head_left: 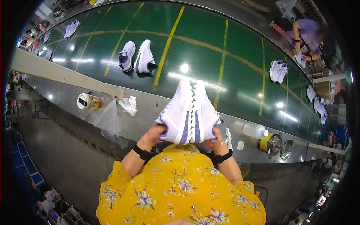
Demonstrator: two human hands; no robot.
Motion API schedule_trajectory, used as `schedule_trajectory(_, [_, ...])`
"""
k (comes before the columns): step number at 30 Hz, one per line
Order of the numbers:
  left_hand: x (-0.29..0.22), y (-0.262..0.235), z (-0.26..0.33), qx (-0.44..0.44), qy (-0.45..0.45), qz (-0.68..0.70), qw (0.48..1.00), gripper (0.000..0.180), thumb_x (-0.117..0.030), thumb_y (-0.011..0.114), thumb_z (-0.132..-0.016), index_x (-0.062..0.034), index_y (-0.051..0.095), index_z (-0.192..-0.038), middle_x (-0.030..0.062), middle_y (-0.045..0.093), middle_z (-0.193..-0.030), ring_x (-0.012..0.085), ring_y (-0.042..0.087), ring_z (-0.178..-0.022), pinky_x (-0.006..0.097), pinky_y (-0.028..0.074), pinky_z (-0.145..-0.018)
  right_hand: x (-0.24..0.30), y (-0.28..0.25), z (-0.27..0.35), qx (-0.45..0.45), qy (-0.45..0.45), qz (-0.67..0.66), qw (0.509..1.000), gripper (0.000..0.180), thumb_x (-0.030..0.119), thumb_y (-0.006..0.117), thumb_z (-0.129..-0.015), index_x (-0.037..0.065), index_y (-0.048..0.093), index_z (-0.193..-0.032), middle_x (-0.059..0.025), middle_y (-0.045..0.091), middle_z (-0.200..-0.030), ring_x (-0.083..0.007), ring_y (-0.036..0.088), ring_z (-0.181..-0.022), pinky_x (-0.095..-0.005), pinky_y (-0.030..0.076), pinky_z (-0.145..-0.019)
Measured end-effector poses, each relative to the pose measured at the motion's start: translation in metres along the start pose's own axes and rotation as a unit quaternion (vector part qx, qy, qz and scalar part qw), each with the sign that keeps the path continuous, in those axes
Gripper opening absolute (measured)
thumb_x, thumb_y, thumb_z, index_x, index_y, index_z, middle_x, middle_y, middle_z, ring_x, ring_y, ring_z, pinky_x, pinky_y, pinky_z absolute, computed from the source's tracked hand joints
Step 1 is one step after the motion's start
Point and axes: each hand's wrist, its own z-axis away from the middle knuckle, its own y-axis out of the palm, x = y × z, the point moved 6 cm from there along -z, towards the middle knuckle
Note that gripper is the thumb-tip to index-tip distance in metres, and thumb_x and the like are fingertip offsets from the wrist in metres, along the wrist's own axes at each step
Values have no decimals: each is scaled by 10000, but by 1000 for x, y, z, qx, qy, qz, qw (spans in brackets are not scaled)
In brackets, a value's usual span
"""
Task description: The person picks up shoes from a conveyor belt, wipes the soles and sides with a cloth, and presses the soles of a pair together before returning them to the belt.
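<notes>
Two light-lavender sneakers are held up in front of me, their white soles pressed together and toes pointing away. My left hand is closed around the heel end of the left sneaker, near its ankle opening. The right sneaker is gripped the same way by my right hand. Darker purple patches show on the heel part of both soles. The fingers inside the shoe openings are partly hidden. Below the pair is the steel edge of a green conveyor belt.
Another lavender pair stands on the belt ahead left, and one more pair at right. Along the steel ledge are a lidded cup, a plastic bag, a white bottle and a yellow tin. A co-worker handles a shoe across the belt.
</notes>
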Motion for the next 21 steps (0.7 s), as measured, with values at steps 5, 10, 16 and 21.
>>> schedule_trajectory(5, [-1, 1, 3, -35, -24, -12, 999, 691, 70, 559, -827, -2, 438, -1504, 125, 584, -1420, 241, 587, -1283, 370, 482, -1087, 0, -9, 1, -20, 12, 34, 999, 372, 82, 516, -928, -17, 624, -1269, -106, 661, -1278, -193, 634, -1155, -340, 499, -1026])
schedule_trajectory(10, [0, 4, 3, -24, -21, -1, 999, 681, 35, 558, -861, -5, 404, -1523, 124, 569, -1439, 230, 579, -1288, 360, 475, -1092, 5, 4, 6, -49, 11, 20, 999, 389, 90, 515, -925, -24, 615, -1283, -105, 667, -1272, -199, 636, -1159, -339, 495, -1028])
schedule_trajectory(16, [4, -3, -1, 13, 52, -74, 996, 660, 27, 543, -855, 16, 426, -1504, 123, 576, -1430, 214, 572, -1279, 337, 456, -1097, 7, -7, 5, -38, -2, 38, 999, 407, 90, 529, -930, -27, 597, -1314, -118, 666, -1279, -217, 648, -1160, -349, 506, -1019])
schedule_trajectory(21, [4, 2, -6, -47, -23, -126, 991, 570, 24, 539, -847, 40, 528, -1417, 120, 614, -1382, 201, 593, -1237, 330, 472, -1064, 0, -39, -3, 33, 12, 56, 998, 456, 150, 533, -982, -5, 543, -1411, -132, 632, -1385, -248, 631, -1243, -411, 480, -1095])
